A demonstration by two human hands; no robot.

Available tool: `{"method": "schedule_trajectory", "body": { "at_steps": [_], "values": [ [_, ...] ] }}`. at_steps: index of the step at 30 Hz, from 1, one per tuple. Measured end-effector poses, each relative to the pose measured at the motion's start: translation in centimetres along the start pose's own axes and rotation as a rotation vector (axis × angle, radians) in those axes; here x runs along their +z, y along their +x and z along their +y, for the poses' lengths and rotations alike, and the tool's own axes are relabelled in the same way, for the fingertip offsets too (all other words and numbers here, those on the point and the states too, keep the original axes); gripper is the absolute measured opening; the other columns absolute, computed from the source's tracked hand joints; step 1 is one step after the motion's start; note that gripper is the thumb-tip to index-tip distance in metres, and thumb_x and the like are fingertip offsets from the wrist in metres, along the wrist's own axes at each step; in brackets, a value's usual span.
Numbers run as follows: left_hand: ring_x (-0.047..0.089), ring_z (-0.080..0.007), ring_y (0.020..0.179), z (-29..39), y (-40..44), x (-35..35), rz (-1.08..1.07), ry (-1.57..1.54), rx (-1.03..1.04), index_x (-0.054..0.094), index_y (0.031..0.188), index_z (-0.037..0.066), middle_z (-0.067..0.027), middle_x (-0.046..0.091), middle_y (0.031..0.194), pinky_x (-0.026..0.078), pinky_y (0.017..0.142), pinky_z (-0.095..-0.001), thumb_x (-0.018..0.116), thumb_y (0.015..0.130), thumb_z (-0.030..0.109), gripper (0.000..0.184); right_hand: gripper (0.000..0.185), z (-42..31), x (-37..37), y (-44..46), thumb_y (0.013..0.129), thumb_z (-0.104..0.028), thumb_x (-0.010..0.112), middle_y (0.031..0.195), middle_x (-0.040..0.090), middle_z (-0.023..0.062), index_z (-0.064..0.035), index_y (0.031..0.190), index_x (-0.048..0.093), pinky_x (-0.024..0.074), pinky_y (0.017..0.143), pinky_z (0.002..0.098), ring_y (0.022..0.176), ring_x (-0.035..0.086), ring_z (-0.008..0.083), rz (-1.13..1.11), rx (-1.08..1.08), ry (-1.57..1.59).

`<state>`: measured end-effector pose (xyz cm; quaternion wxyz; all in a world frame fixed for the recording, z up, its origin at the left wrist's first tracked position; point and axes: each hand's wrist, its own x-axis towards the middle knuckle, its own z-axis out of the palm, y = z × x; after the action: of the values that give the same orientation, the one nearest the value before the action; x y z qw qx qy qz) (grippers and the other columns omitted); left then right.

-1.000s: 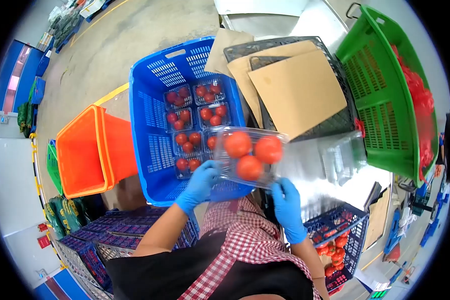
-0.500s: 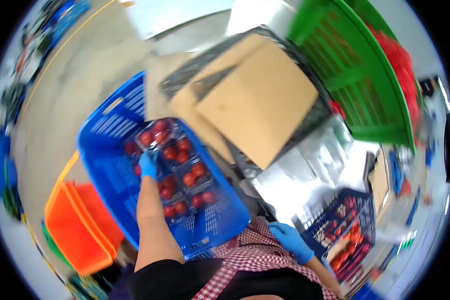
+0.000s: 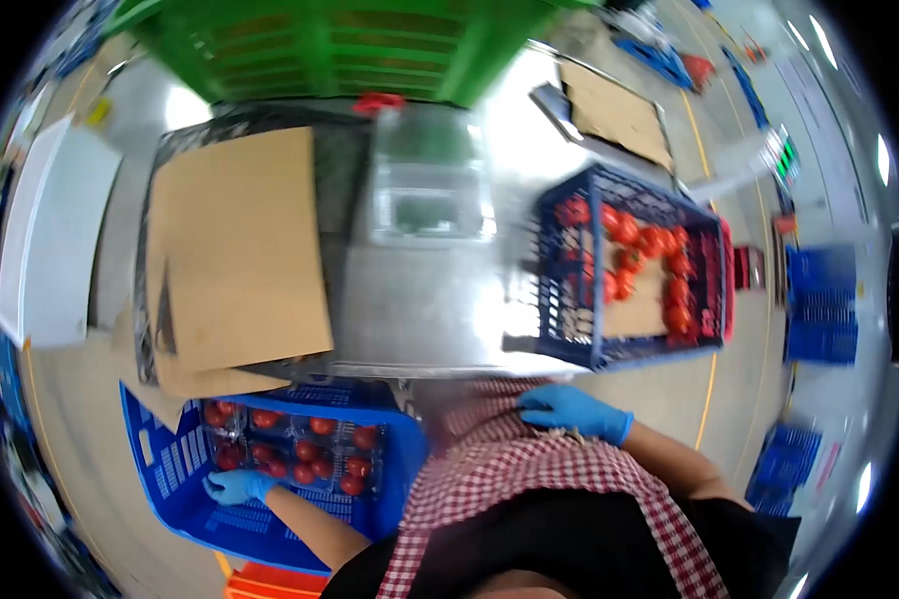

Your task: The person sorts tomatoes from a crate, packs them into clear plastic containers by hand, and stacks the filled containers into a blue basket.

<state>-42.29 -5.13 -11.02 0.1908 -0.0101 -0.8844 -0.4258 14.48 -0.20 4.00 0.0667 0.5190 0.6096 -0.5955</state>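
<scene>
In a blue plastic crate [image 3: 170, 504] at the lower left lie several clear packs of red tomatoes [image 3: 310, 454]. My left hand [image 3: 238, 487], in a blue glove, is inside this crate, just beside the near edge of the leftmost pack [image 3: 228, 455]. Its fingers look loosely stretched, with nothing visible in them. My right hand [image 3: 574, 411], also gloved in blue, hovers or rests at the front of my red checked apron [image 3: 529, 469], close to the table edge. Its fingers are extended and hold nothing that I can see.
On the metal table [image 3: 420, 329] are cardboard sheets [image 3: 240, 250], clear plastic containers [image 3: 432, 180] and a dark blue basket [image 3: 597, 344] of loose tomatoes [image 3: 624, 260]. A green crate [image 3: 330, 50] stands at the far side. An orange bin [image 3: 270, 582] is below the blue crate.
The view has turned, bringing the table square in front of me. My left hand has shifted from the leftmost tomato pack to beside it. My right hand stays at the apron.
</scene>
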Motion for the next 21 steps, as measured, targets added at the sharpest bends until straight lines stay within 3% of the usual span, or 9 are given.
{"method": "schedule_trajectory", "body": {
  "at_steps": [2,5,6,7,10,13,16,19,21],
  "values": [
    [0.057,-0.0284,0.099,9.5,-5.2,-2.7,-0.129,-0.022,0.388,0.062,0.107,-0.003,-0.0179,0.059,0.107,0.045,0.088,-0.0378,0.059,0.090,0.021,0.030,0.045,-1.0,-1.5,-1.8,0.091,-0.034,0.057,0.114,0.061,0.0166,-0.0008,0.121,0.055,0.0461,0.090,0.0330,0.103,0.059,0.0234,0.043,0.035,0.157],
    [0.055,-0.0262,0.105,19.6,-16.4,-0.8,-0.724,-0.584,0.330,0.058,0.114,-0.003,-0.0163,0.059,0.113,0.043,0.092,-0.0360,0.056,0.092,0.018,0.031,0.045,-1.6,-5.0,-5.5,0.091,-0.035,0.057,0.118,0.060,0.0150,-0.0017,0.121,0.055,0.0438,0.095,0.0349,0.106,0.058,0.0250,0.049,-0.061,0.337],
    [0.053,-0.0269,0.109,23.0,-21.1,-0.3,-0.986,-0.607,0.389,0.055,0.117,-0.005,-0.0184,0.055,0.120,0.042,0.093,-0.0354,0.056,0.092,0.020,0.035,0.045,-0.6,-6.8,-7.1,0.091,-0.034,0.057,0.118,0.059,0.0148,-0.0019,0.122,0.055,0.0438,0.094,0.0350,0.107,0.057,0.0242,0.048,-0.132,0.392],
    [0.051,-0.0294,0.112,24.8,-23.8,2.0,-1.078,-0.416,0.636,0.054,0.121,-0.004,-0.0211,0.052,0.125,0.042,0.094,-0.0365,0.056,0.092,0.022,0.039,0.043,-0.5,-7.8,-8.7,0.091,-0.032,0.058,0.119,0.059,0.0140,-0.0025,0.122,0.055,0.0431,0.095,0.0346,0.110,0.055,0.0216,0.013,-0.111,0.566],
    [0.054,-0.0362,0.107,31.2,-31.3,5.6,-0.869,-0.166,1.151,0.060,0.114,0.000,-0.0223,0.057,0.115,0.043,0.090,-0.0425,0.062,0.086,0.029,0.040,0.041,2.1,-9.9,-12.8,0.091,-0.030,0.058,0.118,0.060,0.0128,-0.0024,0.122,0.055,0.0426,0.096,0.0336,0.111,0.054,0.0208,0.097,-0.223,0.528],
    [0.059,-0.0378,0.095,31.7,-33.0,12.5,-1.224,0.434,1.160,0.063,0.100,0.000,-0.0211,0.063,0.102,0.047,0.083,-0.0446,0.063,0.080,0.024,0.031,0.039,5.9,-11.8,-17.0,0.091,-0.027,0.059,0.116,0.060,0.0114,-0.0021,0.121,0.056,0.0430,0.094,0.0332,0.109,0.055,0.0195,0.234,-0.229,0.505],
    [0.062,-0.0391,0.081,27.4,-31.9,18.1,-0.915,0.150,1.469,0.064,0.086,0.002,-0.0206,0.065,0.090,0.050,0.072,-0.0456,0.060,0.077,0.017,0.018,0.035,10.1,-12.8,-20.7,0.091,-0.023,0.058,0.114,0.061,0.0109,-0.0019,0.120,0.057,0.0433,0.093,0.0328,0.107,0.055,0.0179,0.365,-0.180,0.621],
    [0.062,-0.0403,0.076,30.5,-33.3,15.1,-0.865,0.493,1.327,0.064,0.081,0.003,-0.0208,0.065,0.084,0.050,0.065,-0.0457,0.058,0.077,0.015,0.014,0.031,14.2,-14.2,-22.8,0.092,-0.021,0.057,0.109,0.063,0.0081,-0.0020,0.116,0.059,0.0438,0.091,0.0301,0.103,0.057,0.0158,0.483,-0.182,0.662],
    [0.062,-0.0405,0.079,31.2,-34.0,13.6,-0.828,0.442,1.357,0.065,0.081,0.004,-0.0211,0.065,0.086,0.051,0.067,-0.0460,0.056,0.078,0.015,0.014,0.029,15.6,-16.4,-23.2,0.091,-0.019,0.058,0.106,0.063,0.0068,-0.0020,0.115,0.060,0.0441,0.090,0.0288,0.101,0.058,0.0148,0.546,-0.064,0.767]
  ]
}}
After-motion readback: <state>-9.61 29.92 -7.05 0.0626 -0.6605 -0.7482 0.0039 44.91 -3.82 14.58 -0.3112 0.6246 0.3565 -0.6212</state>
